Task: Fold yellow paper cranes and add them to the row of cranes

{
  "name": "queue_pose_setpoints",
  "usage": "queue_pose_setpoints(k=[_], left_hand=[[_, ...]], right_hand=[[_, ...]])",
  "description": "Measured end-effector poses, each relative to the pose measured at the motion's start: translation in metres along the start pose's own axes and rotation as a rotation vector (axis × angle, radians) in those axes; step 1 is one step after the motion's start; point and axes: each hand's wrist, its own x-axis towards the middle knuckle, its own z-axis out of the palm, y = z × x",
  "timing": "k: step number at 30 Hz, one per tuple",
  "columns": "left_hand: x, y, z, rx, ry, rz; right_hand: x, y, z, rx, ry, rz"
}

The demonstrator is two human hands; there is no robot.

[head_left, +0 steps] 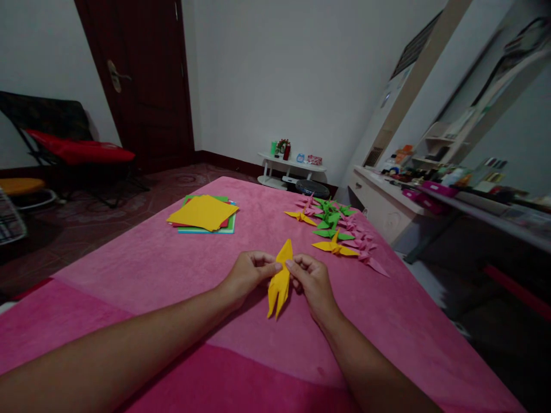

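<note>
Between my two hands is a partly folded yellow origami paper (280, 287), pointed at the top and split into two narrow legs at the bottom. My left hand (253, 272) pinches its left edge, thumb on the front face. From the other side my right hand (312, 281) grips the right edge, its thumb near the middle of the paper. The fingers behind the paper are partly hidden. Folded paper cranes in yellow (336, 246), green (330, 218) and pink (364, 241) lie to the right, beyond my right hand.
A stack of coloured square paper (204, 212), yellow on top, lies at the back left of the pink cloth-covered table (142, 258). Behind stands a low white shelf (293, 162). A dressing table (383, 195) with bottles is at right, a chair with red fabric (77, 149) at left.
</note>
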Motion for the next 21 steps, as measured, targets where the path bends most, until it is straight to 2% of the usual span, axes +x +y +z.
queue_pose_setpoints(k=[2,7,9,13,18,21], left_hand=[[-0.001,0.001,0.002,-0.007,0.016,0.026],[-0.006,0.006,0.010,-0.092,-0.138,0.065],[-0.006,0.006,0.011,-0.106,-0.148,0.068],[-0.005,0.003,0.009,-0.097,-0.079,0.019],[-0.003,0.003,0.005,0.011,0.033,-0.100],[-0.002,0.006,0.003,-0.027,0.032,-0.111]], right_hand=[[0.000,0.001,0.001,0.010,0.002,0.018],[0.001,0.005,-0.002,0.168,-0.017,0.065],[0.002,0.005,-0.002,0.230,-0.025,0.075],[0.002,0.007,-0.001,0.251,0.025,0.087],[0.002,0.009,0.001,0.172,0.123,0.028],[0.002,0.006,0.002,0.184,0.068,0.059]])
